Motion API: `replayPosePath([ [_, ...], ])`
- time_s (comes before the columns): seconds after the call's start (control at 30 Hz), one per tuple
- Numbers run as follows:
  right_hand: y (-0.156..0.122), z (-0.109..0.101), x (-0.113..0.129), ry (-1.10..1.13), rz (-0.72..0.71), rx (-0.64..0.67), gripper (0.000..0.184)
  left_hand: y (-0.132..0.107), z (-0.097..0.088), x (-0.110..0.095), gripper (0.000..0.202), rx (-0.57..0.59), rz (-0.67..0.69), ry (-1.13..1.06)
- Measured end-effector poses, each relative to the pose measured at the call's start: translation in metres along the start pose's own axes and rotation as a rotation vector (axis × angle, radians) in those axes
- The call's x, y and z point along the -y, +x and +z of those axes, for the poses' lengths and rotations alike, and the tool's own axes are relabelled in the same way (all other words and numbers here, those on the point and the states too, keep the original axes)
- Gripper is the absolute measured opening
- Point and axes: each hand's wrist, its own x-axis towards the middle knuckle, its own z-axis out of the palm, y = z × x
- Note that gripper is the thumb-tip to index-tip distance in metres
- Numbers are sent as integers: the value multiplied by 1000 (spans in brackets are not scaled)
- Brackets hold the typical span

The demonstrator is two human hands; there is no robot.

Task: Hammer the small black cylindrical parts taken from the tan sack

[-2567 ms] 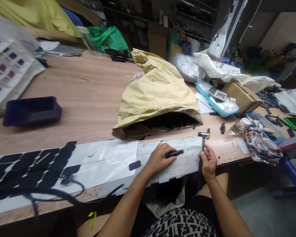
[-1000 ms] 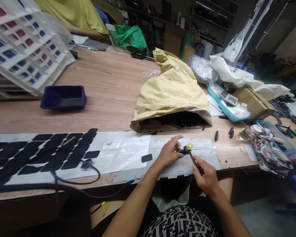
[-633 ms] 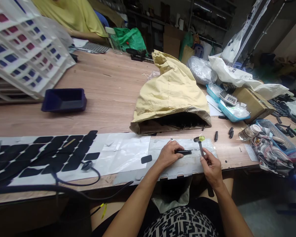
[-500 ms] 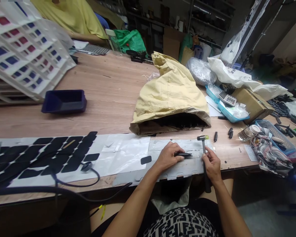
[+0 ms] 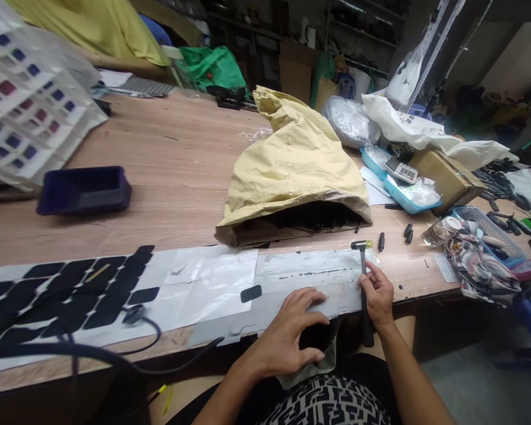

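Observation:
My right hand [image 5: 377, 295] grips the dark handle of a small hammer [image 5: 363, 295], whose head with a yellow-green tip points away from me. My left hand [image 5: 294, 333] is empty, fingers curved and spread apart, at the near edge of the table over a dark opening. Under the hands lies a grey plate [image 5: 310, 271] with a long scuffed line across it. Behind that plate rests a yellow sack [image 5: 292, 165], its dark mouth facing me; several black pieces show dimly inside. A black rounded patch [image 5: 251, 293] sits left of the plate on a white sheet [image 5: 203, 271].
On the left are a purple tray [image 5: 86, 192], a white crate [image 5: 30, 106], rows of black patches and a thick cable [image 5: 92, 352]. Blue baskets, a calculator [image 5: 402, 171], a cloth [image 5: 480, 265] and a jar [image 5: 440, 231] stand right. A person in yellow sits across the table.
My left hand has let go of the black piece it held and moved down toward me, opening at the table edge. My right hand still holds the hammer. The view has shifted slightly right.

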Motion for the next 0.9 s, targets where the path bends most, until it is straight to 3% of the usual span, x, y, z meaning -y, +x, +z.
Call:
replayPosePath([
  [0.13, -7, 0, -3, 250, -27, -198, 41, 46, -6, -2, 25, -130, -68, -91],
  [0.27, -10, 1, -4, 404, -50, -315, 38, 128, 0, -12, 26, -188, -198, -171],
  [0.4, -9, 2, -6, 426, -61, -331, 38, 210, 24, -31, 33, -260, -345, -25],
  [0.53, -9, 1, -7, 368, -80, -303, 38, 253, 52, -42, 32, -278, -372, 125],
  [0.63, -10, 0, -8, 341, -78, -273, 38, 259, 63, -39, 19, -263, -347, 177],
  [0.7, -11, 1, -9, 328, -77, -265, 37, 252, 61, -34, 13, -274, -322, 154],
  [0.8, -11, 1, -10, 302, -64, -269, 39, 224, 43, -25, 10, -270, -254, 97],
  [0.9, -11, 1, -9, 313, -46, -257, 40, 177, 15, -13, 8, -248, -147, 73],
])
